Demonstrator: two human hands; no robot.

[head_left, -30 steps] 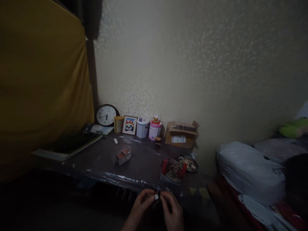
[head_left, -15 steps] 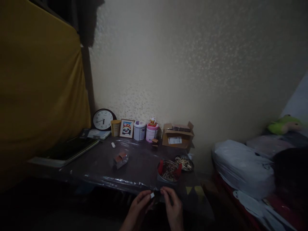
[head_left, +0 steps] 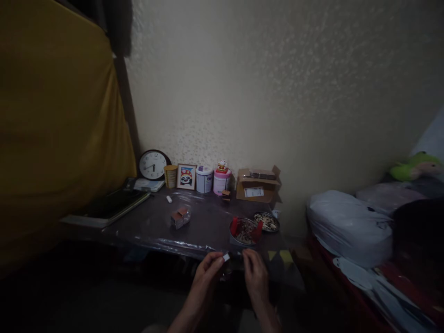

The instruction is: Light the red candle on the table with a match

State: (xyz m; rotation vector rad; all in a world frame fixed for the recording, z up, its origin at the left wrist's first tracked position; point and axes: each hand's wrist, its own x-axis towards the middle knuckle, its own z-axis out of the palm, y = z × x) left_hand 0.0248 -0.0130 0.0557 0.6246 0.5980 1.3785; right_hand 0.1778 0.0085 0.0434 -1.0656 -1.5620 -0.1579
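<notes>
My left hand (head_left: 210, 270) is closed on a small white box-like piece (head_left: 226, 257), perhaps a matchbox part, its white end sticking out past the fingertips. To the right and a little apart, my right hand (head_left: 255, 273) has thumb and fingers pinched together; what they hold is too small and dark to make out. Just beyond the hands stands a round tin (head_left: 244, 237) with dark-tipped bits and two red pieces in it. Beside it lies a round dish (head_left: 266, 222) of pale thin sticks like matchsticks.
On the dark plastic-covered table (head_left: 145, 226) sits a clear-wrapped pack of small brown boxes (head_left: 180, 218). Along the wall stand a clock (head_left: 153, 165), a panda picture (head_left: 186, 177), two canisters (head_left: 204, 179) and an open carton (head_left: 256, 190). White bags (head_left: 347, 229) lie right.
The view has tilted down slightly. Both hands sit higher in the picture and farther right, with a wider gap between the right fingertips and the white piece.
</notes>
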